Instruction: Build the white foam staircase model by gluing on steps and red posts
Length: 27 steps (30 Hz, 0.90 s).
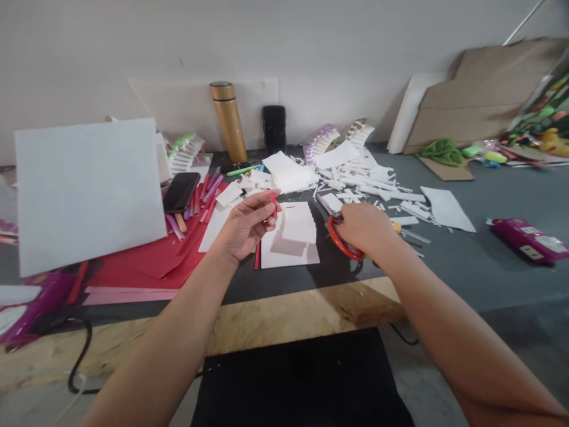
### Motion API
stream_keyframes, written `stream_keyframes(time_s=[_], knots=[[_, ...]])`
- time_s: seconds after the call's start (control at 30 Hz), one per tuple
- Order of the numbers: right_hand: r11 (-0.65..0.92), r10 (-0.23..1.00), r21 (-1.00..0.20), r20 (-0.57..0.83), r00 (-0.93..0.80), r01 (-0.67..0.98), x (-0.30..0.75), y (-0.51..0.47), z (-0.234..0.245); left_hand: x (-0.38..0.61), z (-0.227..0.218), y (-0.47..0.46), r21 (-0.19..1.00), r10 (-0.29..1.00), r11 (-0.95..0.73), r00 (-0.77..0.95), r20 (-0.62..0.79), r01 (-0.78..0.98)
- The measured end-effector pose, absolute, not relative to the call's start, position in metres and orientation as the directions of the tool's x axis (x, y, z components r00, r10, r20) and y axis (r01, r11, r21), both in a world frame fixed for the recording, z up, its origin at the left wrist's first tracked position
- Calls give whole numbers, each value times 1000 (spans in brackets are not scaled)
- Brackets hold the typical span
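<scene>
Between the thumb and fingers of my left hand [252, 224] is a small red paper piece [274, 204], held upright above the work surface. My right hand [362, 228] grips a pair of scissors [344, 243] with red-orange handles; its metal blades point up and left, apart from the red piece. Under and between the hands lie white paper sheets [291, 258], with a tiny red scrap [290, 207] on top. A thin red strip [257, 256] rests along their left edge. Red paper sheets [146, 261] spread to the left of my left hand.
White foam or paper offcuts [355, 178] are heaped beyond my right hand. A gold flask [230, 124] and a black object [274, 130] stand by the wall. A phone [181, 191] lies on the left near a large white board [89, 196]; a purple packet [528, 239] lies right.
</scene>
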State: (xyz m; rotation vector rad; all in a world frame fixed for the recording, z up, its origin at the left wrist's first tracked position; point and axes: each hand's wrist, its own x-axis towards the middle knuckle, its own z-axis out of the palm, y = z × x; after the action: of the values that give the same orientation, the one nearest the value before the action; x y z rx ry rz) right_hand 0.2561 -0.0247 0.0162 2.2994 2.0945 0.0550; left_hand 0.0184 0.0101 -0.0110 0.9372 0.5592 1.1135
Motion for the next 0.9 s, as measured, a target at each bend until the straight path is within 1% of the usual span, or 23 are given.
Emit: stream_keyframes(time_s=[0.13,0.27,0.4,0.5,0.6,0.63,0.67,0.7,0.73,0.77,0.8,0.83,0.87,0.9], knots=[[-90,995,57,-36,92,994,254,-29,14,18,-8,10,852,931,128,358,73,-507],[-69,997,47,-24,70,997,250,-35,10,16,-5,11,844,934,139,353,62,-517],[-42,999,44,-22,43,998,244,-37,10,15,-7,13,851,951,151,309,14,-503],[18,999,46,-43,-16,999,246,-37,12,15,-8,14,852,963,167,266,-34,-497],[103,993,65,-70,-99,992,252,-38,16,15,-7,13,855,964,168,265,-36,-492],[113,992,59,-54,-110,992,253,-39,18,16,-7,13,858,961,167,275,-31,-486],[114,993,29,-10,-113,993,253,-41,19,16,-7,12,861,957,168,288,-26,-480],[122,991,-38,64,-119,992,252,-43,21,17,-7,11,863,952,172,306,-22,-474],[147,980,-148,159,-123,978,249,-46,23,18,-7,10,866,944,180,329,-19,-467],[189,961,-293,252,-115,937,245,-50,24,19,-8,8,867,935,188,354,-14,-461],[247,940,-457,326,-97,854,240,-54,24,20,-9,6,870,924,196,381,-10,-453],[293,931,-616,358,-72,731,234,-57,24,22,-10,5,872,913,202,408,-4,-445],[307,937,-746,347,-49,590,228,-60,24,23,-11,3,875,901,208,433,2,-437],[304,944,-831,328,-31,465,222,-62,23,25,-12,1,877,891,212,453,6,-430]])
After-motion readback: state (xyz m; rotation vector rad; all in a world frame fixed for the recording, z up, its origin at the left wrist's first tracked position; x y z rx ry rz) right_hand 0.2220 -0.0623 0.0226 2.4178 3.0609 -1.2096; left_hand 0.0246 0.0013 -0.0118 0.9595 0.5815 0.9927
